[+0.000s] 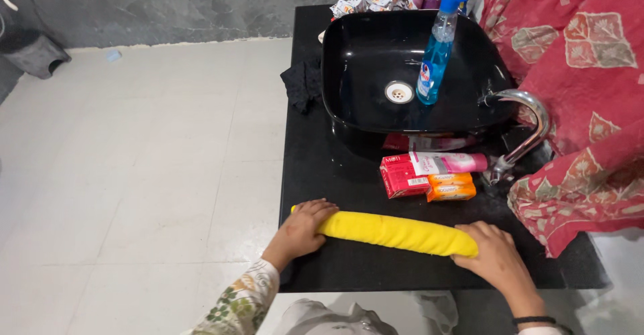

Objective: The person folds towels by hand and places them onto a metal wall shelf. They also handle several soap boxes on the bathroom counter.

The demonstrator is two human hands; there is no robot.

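1. Head view, containers: a black square basin (376, 60) is seen in the upper middle of the frame, resting on the black worktop (349, 268). Nothing is held in it but its round metal drain (399, 92); a blue spray bottle (439, 46) is seen over its right half, though whether it stands inside cannot be told. A curved metal tap (526, 124) reaches over the basin's right rim.

2. Head view, the roll: a yellow rolled cloth (396, 233) lies on the worktop in the lower middle of the frame. Its long axis runs from left to right, tilted slightly downward toward the right. The left hand (302, 231) is laid over its left end and the right hand (493, 258) over its right end; the hands are well apart, both pressed flat on the roll rather than closed around it.

3. Head view, surroundings: between basin and roll, a red box (402, 177), a pink tube (446, 162) and orange soap packs (451, 189) are grouped, just above the roll but apart from it. A black cloth (302, 83) hangs at the basin's left. Foil packets (369, 0) are heaped behind the basin. A red patterned fabric (577, 73) fills the right edge, draped near the tap. A pale tiled floor (134, 174) occupies the left.
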